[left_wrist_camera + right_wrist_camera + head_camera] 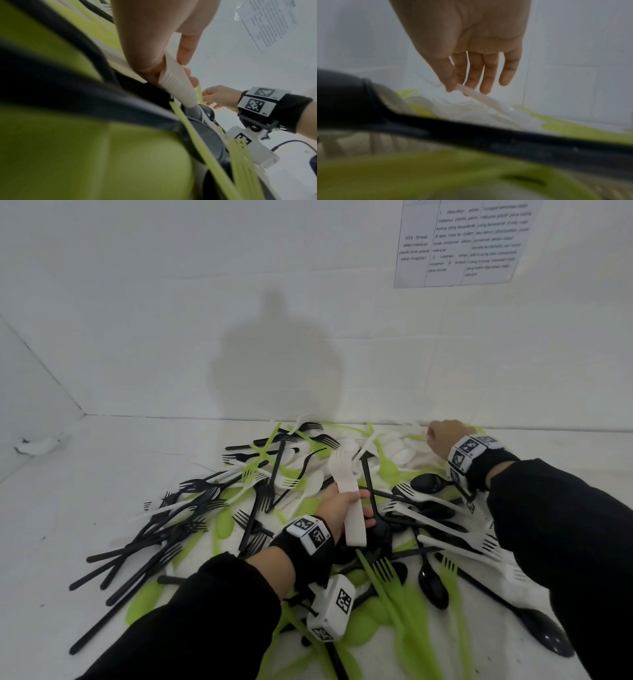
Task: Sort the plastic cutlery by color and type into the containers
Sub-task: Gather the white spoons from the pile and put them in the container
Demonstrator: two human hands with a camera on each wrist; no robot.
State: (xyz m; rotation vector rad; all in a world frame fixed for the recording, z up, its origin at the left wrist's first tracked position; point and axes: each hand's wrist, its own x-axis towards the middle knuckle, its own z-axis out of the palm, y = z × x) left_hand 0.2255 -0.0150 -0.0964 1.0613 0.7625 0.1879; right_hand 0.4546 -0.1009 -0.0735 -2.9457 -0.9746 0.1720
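Green spoons (pixel 363 625) lie nearest the camera, at the near edge of the mixed cutlery pile (pixel 281 508) on the bench (pixel 102 474). Left hand (pixel 337 510) holds a nested stack of white spoons (pixel 346 491), long axis pointing away from the body. Right hand (pixel 442 434), the nearer to the far loose white spoons (pixel 404 455), pinches one white piece (pixel 471 93) at its fingertips (pixel 485 88). No containers are visible.

Tangled cutlery pile (pixel 308 508) crowds the wall (pixel 308 302); bare tabletop (pixel 85 491) lies left.
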